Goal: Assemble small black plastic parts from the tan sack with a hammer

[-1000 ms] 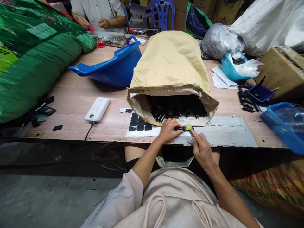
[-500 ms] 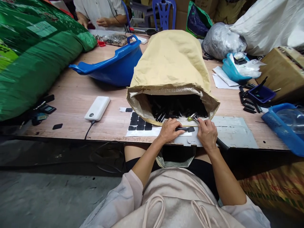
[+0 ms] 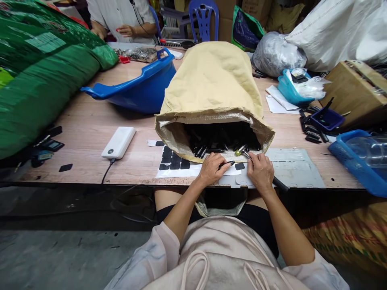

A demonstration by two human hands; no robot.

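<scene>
My left hand (image 3: pixel 211 167) is closed on a slim black stick-like piece (image 3: pixel 227 164), held at the table's front edge just before the sack's mouth. My right hand (image 3: pixel 260 170) is wrapped round what looks like a small hammer (image 3: pixel 281 184); its black handle sticks out behind the hand, and its yellow-green and silver head rests at the sack's lip. Dark slim pieces fill the opening of the yellow sack (image 3: pixel 214 80), which lies on its side. Under my hands are a white sheet with black stickers (image 3: pixel 172 161) and a grey board (image 3: pixel 298 167).
A white power bank (image 3: pixel 119 142) with a cable and a blue basin (image 3: pixel 136 90) are to the left, beside a large green sack (image 3: pixel 45 92). On the right stand a purple tray (image 3: pixel 328 121), a blue basket (image 3: pixel 356 161) and a carton (image 3: pixel 359 88). Another person (image 3: pixel 123 20) sits opposite.
The black piece in my left hand has tilted, its right end now raised. My right hand stays on the hammer. The whole view has shifted slightly.
</scene>
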